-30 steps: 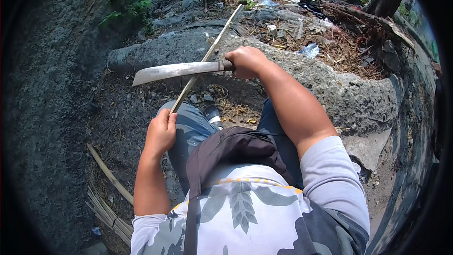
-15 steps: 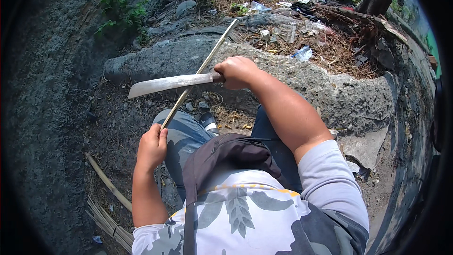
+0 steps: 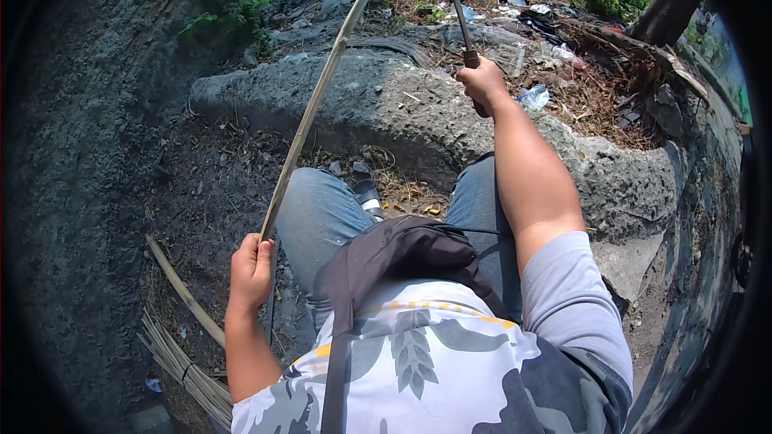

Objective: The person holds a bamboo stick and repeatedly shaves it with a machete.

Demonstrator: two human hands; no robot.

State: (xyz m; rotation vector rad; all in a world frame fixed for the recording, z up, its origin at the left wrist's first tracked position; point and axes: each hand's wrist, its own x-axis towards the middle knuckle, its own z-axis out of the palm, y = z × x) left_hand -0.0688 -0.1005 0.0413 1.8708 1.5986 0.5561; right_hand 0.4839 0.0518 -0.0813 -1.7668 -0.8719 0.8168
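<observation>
My left hand [image 3: 252, 272] is closed around the lower end of a long pale bamboo strip [image 3: 304, 127]. The strip slants up and to the right, its far end rising above the stone ledge. My right hand [image 3: 482, 84] grips the dark handle of a machete [image 3: 457, 2]. Its blade points up and away, seen nearly edge-on, and its tip runs out of the picture's top edge. Blade and strip are apart, with a gap of ledge showing between them.
A rough stone ledge [image 3: 402, 104] crosses in front of my knees. Beyond it lie dry litter and plastic scraps [image 3: 535, 96] near a tree trunk [image 3: 669, 4]. At lower left are a bundle of thin sticks [image 3: 189, 374] and a curved bamboo piece [image 3: 183, 291]. A rough wall [image 3: 88, 153] rises at left.
The machete has left the strip, swinging up and right from lying across it to pointing away. The strip now stands steeper, and my left hand has shifted slightly down and left.
</observation>
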